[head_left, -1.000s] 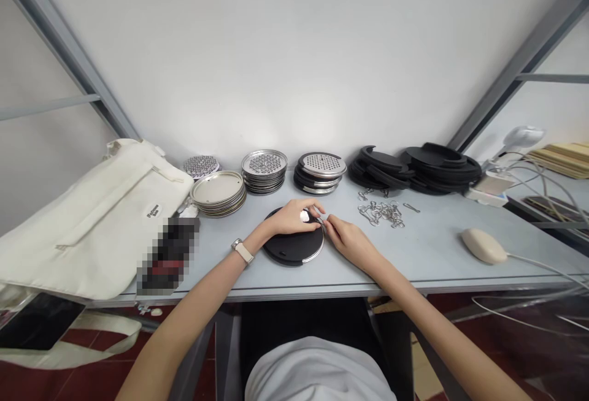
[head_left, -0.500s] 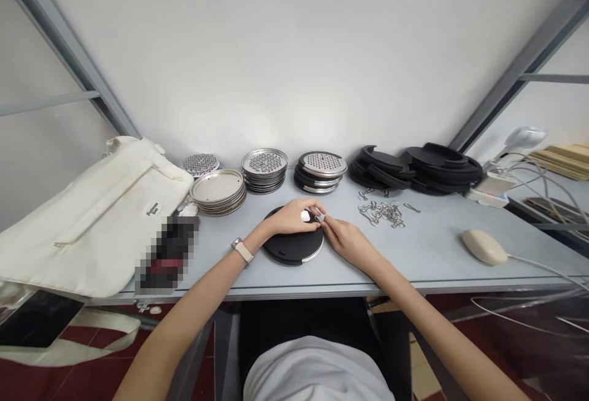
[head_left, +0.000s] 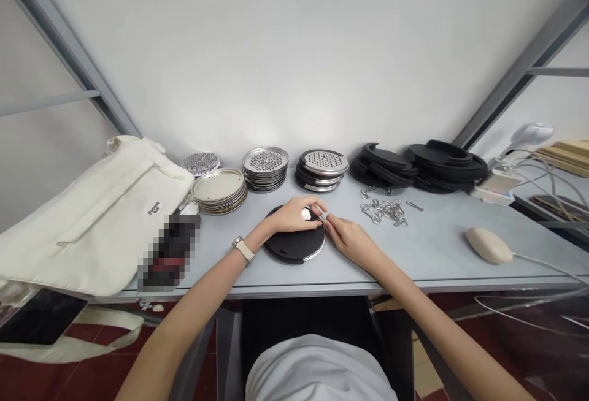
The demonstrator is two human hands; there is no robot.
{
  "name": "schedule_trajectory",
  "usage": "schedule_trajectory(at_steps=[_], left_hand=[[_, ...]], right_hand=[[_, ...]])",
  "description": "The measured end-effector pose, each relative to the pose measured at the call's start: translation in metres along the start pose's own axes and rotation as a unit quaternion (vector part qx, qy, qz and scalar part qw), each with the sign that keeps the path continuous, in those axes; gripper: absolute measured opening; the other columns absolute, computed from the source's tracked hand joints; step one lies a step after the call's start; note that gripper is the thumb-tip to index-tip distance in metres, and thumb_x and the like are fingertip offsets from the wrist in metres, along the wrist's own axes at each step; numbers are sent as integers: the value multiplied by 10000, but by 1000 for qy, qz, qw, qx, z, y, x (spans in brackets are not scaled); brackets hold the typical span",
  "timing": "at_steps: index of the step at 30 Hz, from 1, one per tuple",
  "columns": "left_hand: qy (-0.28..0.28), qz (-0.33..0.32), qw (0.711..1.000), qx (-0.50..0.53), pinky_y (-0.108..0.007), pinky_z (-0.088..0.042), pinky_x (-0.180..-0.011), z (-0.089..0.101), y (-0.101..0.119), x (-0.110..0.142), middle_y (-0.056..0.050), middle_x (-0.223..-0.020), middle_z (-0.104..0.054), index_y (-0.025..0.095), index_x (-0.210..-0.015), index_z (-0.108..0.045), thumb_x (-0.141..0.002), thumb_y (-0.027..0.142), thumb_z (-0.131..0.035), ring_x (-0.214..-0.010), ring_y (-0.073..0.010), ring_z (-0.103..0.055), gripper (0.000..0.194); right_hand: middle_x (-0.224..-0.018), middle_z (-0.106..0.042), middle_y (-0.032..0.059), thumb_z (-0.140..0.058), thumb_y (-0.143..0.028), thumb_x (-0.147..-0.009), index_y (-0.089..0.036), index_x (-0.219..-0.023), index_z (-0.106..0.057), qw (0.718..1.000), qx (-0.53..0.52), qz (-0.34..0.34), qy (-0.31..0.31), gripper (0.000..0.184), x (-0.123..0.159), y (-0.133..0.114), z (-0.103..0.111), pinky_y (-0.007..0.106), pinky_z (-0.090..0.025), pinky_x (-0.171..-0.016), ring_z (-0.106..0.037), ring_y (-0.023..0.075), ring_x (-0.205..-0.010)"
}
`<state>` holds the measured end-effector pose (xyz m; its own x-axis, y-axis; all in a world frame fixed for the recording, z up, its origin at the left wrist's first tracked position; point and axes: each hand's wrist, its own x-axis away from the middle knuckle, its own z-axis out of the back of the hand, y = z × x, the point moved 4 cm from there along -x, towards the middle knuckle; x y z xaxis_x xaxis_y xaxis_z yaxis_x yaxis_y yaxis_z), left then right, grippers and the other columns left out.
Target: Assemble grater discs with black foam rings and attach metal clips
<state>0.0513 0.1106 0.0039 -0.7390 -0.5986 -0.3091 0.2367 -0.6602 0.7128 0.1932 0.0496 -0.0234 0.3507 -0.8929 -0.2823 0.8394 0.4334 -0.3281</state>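
A round black plate [head_left: 294, 245] with a silver metal rim along its right edge lies flat near the table's front. My left hand [head_left: 294, 216] rests over its far part, thumb and index finger curved together at its right side, beside a small white patch. From the right, my right hand [head_left: 344, 232] pinches a small metal wire clip [head_left: 321, 218] at the plate's edge, where both sets of fingertips meet. The fingers cover most of the clip, so how it sits on the plate is hidden.
Along the wall stand plain metal discs [head_left: 218, 185], grater discs [head_left: 265, 160], black-rimmed grater discs [head_left: 322, 162] and black plates [head_left: 384, 165]. Loose wire clips [head_left: 384, 211] lie right of my hands. A cream bag [head_left: 105, 217] is left; a corded mouse-like device [head_left: 488, 245] is right.
Both hands stay at the plate's right edge, fingers shifting only slightly around the metal clip. The whole view has moved a little.
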Motion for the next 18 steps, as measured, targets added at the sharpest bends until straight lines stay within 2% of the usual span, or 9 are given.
schedule_trajectory(at_steps=[9,18], left_hand=[[2,-7,1000,1,-257,-447,-856,0,0,0,-19,-898,-656,163,-1008,-613,-720,188,-673,-904,-147,-619,295],[1,-1,1000,5,-266,-449,-860,-1,-2,0,-22,-906,-655,170,-997,-614,-713,178,-677,-911,-155,-616,291]], right_hand=[[-700,-620,33,-285,-306,-986,-210,-823,-465,1000,-6,-17,4,261,1,1,0,255,-324,-549,-549,159,-568],[-704,-616,34,-293,-302,-983,-214,-816,-458,1000,-8,-7,1,251,0,1,0,256,-337,-550,-546,161,-570]])
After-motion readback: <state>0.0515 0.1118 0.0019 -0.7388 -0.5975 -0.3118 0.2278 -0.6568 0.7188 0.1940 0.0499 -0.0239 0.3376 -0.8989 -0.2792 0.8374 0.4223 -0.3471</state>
